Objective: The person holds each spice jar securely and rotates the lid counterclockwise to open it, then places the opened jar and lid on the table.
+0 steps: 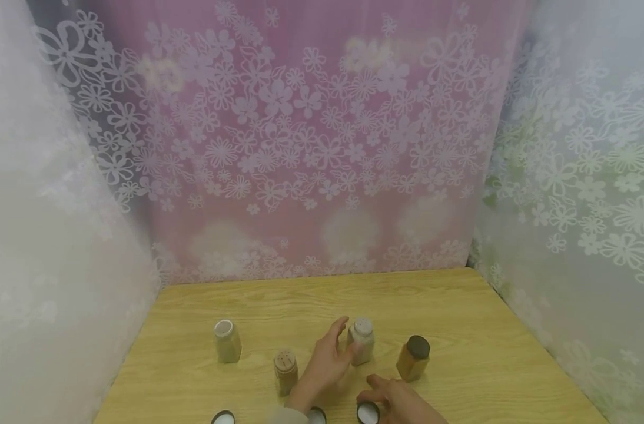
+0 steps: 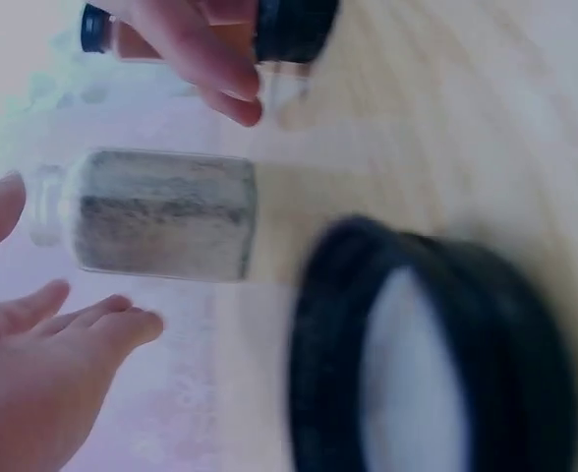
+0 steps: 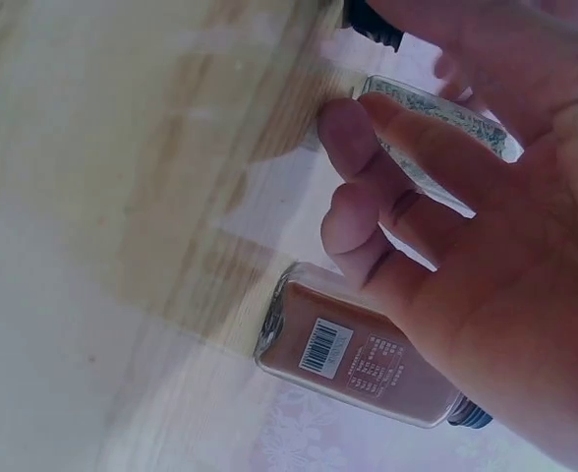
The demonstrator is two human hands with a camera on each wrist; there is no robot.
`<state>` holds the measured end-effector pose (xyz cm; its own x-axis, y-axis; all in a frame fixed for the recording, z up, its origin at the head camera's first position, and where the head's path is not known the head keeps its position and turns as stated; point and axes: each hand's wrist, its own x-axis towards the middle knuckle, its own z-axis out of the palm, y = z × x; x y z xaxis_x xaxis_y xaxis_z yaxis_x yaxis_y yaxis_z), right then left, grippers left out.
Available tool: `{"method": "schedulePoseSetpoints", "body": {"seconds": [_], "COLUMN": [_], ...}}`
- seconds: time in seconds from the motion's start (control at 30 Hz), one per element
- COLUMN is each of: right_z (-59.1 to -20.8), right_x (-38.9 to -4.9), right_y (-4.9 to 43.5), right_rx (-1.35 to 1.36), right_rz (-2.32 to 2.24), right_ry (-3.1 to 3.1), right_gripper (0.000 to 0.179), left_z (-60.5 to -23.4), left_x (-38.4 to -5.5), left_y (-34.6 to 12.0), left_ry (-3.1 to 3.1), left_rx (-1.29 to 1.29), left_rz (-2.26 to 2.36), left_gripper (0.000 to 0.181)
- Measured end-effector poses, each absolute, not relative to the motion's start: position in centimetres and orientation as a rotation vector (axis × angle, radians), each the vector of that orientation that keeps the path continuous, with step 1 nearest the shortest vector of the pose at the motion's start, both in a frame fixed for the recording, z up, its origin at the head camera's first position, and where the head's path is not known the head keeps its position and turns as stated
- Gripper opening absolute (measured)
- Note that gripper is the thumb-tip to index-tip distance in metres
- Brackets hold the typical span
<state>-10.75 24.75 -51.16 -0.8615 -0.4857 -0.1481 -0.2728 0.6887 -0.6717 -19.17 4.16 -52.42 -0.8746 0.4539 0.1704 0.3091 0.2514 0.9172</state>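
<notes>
My left hand (image 1: 326,360) is beside a clear glass shaker jar (image 1: 361,341) with greyish contents, its thumb and fingers spread apart. In the left wrist view the jar (image 2: 166,214) stands upright, its neck bare, near the fingertips. My right hand (image 1: 401,400) is low over the table, next to a black cap (image 1: 368,413) lying with its white inside up. The right wrist view shows its fingers loosely bent with nothing between them; the thumb is near the cap (image 3: 373,25), contact unclear. A brown-filled jar (image 1: 413,358) with a black lid stands beyond this hand.
A pale jar (image 1: 228,341) stands at the left of the wooden table (image 1: 279,300). A brown shaker jar (image 1: 286,373) is close to my left forearm. Two more black caps (image 1: 223,417) lie along the near edge, one (image 1: 316,416) below my left wrist. Flowered curtains (image 1: 311,147) surround the table.
</notes>
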Motion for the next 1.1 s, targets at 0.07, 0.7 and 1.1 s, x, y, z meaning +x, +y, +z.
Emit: {"method": "schedulePoseSetpoints", "body": {"seconds": [0.07, 0.7, 1.1], "right_z": [-51.1, -44.1, -45.2], "right_x": [-10.7, -9.2, -10.8], "right_y": [24.8, 27.7, 29.0], "right_rx": [-0.589, -0.076, -0.007], "right_rz": [-0.987, -1.29, -1.295], "right_ry": [2.575, 3.089, 3.524], "right_gripper": [0.053, 0.026, 0.025], "left_z": [-51.8, -48.5, -50.6], "left_x": [-19.2, -16.3, -15.5], "left_y": [4.3, 10.5, 13.6], "left_ry": [2.425, 2.461, 2.406], "left_rx": [0.769, 1.129, 1.066], "left_rz": [1.771, 1.947, 1.722], "left_gripper": [0.064, 0.054, 0.079]}}
